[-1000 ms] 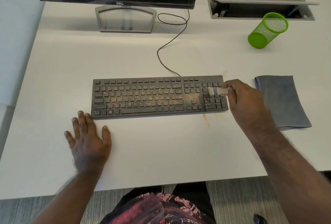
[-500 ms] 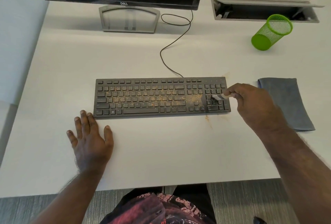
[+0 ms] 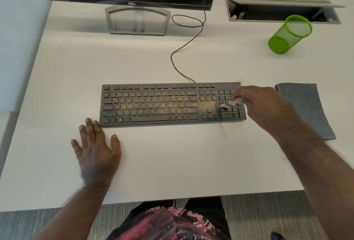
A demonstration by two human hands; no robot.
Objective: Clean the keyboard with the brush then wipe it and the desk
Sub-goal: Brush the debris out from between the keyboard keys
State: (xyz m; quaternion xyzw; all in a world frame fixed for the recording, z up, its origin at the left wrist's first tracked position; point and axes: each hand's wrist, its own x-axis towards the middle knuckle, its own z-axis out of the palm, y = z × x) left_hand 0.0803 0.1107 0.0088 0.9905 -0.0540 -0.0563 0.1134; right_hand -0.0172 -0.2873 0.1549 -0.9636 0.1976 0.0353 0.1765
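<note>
A black keyboard (image 3: 153,105) lies across the middle of the white desk (image 3: 172,163), dusted with orange-brown crumbs over its letter keys and thickest just left of the number pad. My right hand (image 3: 264,109) holds a small white brush (image 3: 228,103), whose bristles touch the number pad keys. My left hand (image 3: 95,151) rests flat on the desk, fingers spread, with the fingertips touching the keyboard's front left corner. A folded grey cloth (image 3: 306,109) lies on the desk right of the keyboard, partly behind my right wrist.
Crumbs lie on the desk in front of the number pad (image 3: 222,128) and at the keyboard's back right corner. A monitor on its stand (image 3: 138,21) is at the back, the keyboard cable (image 3: 183,48) loops toward it. A green mesh cup (image 3: 289,34) and a cable hatch (image 3: 281,9) are back right.
My right hand has swept the brush from the upper rows of the number pad down and to the left across its keys. The left hand has stayed flat on the desk.
</note>
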